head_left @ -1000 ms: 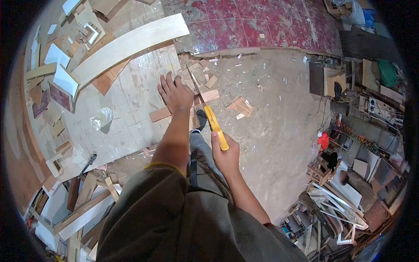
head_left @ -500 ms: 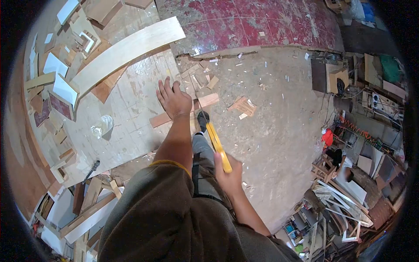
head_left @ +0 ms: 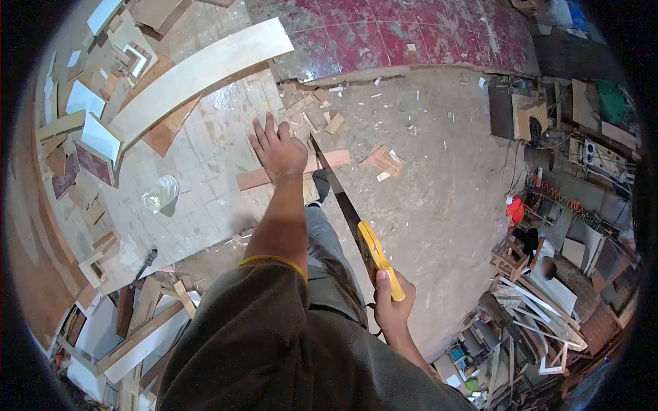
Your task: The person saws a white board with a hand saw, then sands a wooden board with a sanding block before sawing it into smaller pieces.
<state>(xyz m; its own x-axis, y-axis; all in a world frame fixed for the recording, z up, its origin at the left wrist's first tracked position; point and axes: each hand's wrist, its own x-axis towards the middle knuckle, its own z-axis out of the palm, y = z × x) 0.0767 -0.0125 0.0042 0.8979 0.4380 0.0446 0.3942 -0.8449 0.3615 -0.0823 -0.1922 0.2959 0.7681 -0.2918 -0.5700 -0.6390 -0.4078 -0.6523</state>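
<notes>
My left hand (head_left: pixel 283 152) lies spread on a reddish wooden strip (head_left: pixel 255 179) at the edge of the pale work surface, pressing on it. The strip's right end juts out over the floor. My right hand (head_left: pixel 393 299) is wrapped round the yellow handle of a handsaw (head_left: pixel 348 208). Its dark blade slants up and left and crosses the strip just right of my left hand, with the tip beyond the strip.
The work surface (head_left: pixel 205 198) bears a long pale board (head_left: pixel 205 72), a clear plastic cup (head_left: pixel 161 194) and wood offcuts. Scraps (head_left: pixel 385 162) lie on the floor. Another person (head_left: pixel 546 266) is at the right, among piled wood and tools.
My right hand has drawn the saw back, down and to the right, so more of its blade shows. My left hand stays on the strip, which appears slightly shifted.
</notes>
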